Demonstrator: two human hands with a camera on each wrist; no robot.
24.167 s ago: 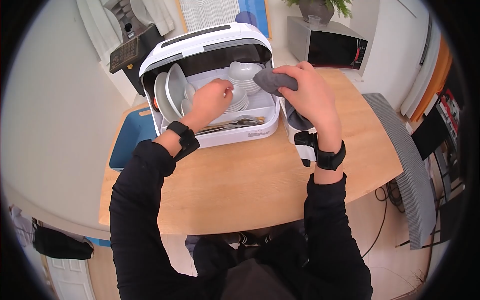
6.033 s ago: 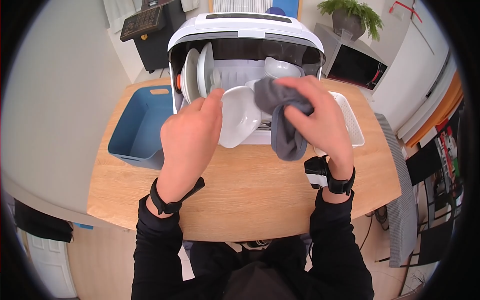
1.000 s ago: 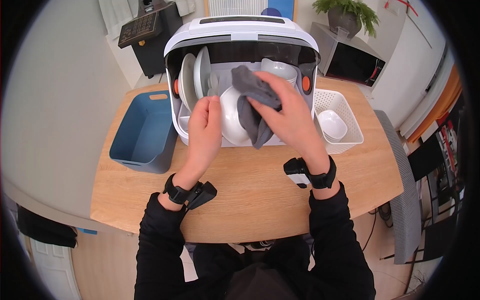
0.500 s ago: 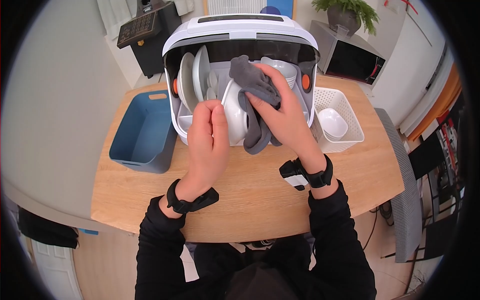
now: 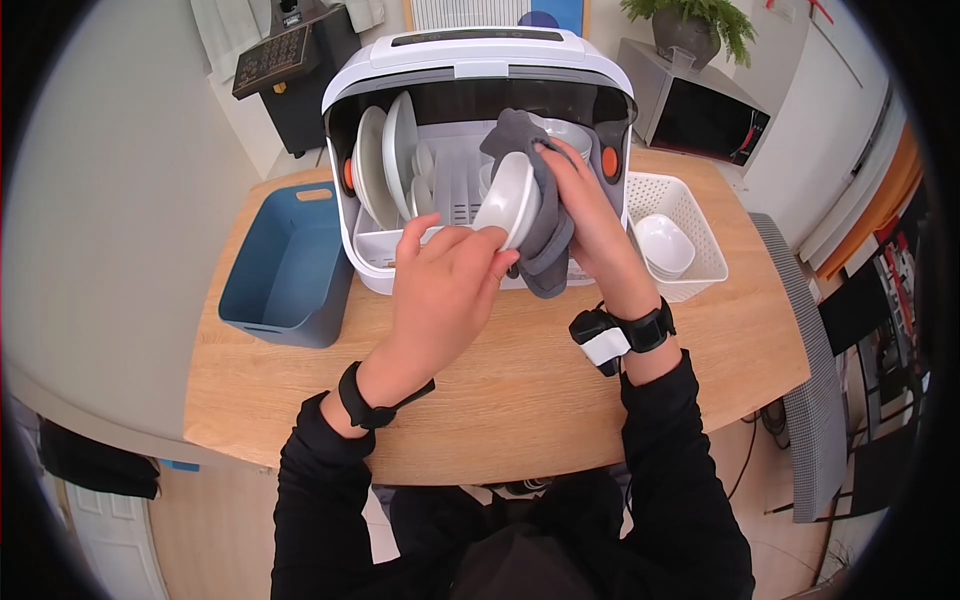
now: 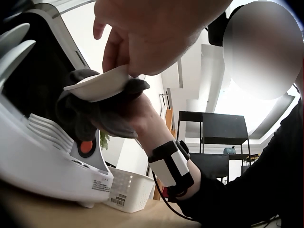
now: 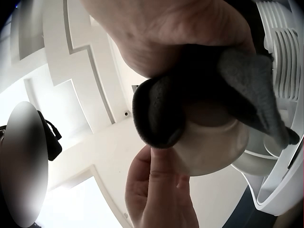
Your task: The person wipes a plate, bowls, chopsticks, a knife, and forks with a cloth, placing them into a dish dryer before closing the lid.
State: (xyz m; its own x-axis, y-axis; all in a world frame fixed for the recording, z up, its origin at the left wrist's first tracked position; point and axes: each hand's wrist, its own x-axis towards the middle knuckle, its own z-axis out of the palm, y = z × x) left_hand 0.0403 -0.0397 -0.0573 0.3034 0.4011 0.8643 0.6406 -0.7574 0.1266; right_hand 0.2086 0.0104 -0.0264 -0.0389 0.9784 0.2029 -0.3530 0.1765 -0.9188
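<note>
A white bowl (image 5: 508,203) is tilted on its side in front of the open white dish cabinet (image 5: 500,52). The left hand (image 5: 443,283) pinches its lower rim between thumb and fingers. Behind the bowl, the right hand (image 5: 597,225) holds a dark grey cloth (image 5: 545,235) against its outer side. From the left wrist, the bowl (image 6: 102,84) lies over the cloth (image 6: 78,111). In the right wrist view the cloth (image 7: 159,111) covers part of the bowl (image 7: 209,147), and the left thumb and fingers meet its edge.
Plates (image 5: 402,150) stand upright at the cabinet's left, with stacked bowls (image 5: 568,135) at its right. A blue bin (image 5: 290,270) is left of the cabinet; a white perforated basket (image 5: 705,250) holding bowls (image 5: 665,247) is right. A microwave (image 5: 700,115) stands behind.
Over the last second the bowl has turned onto its edge and moved right. The left hand has turned, its fingers now reaching to the bowl's lower rim; the right hand and cloth have shifted right.
</note>
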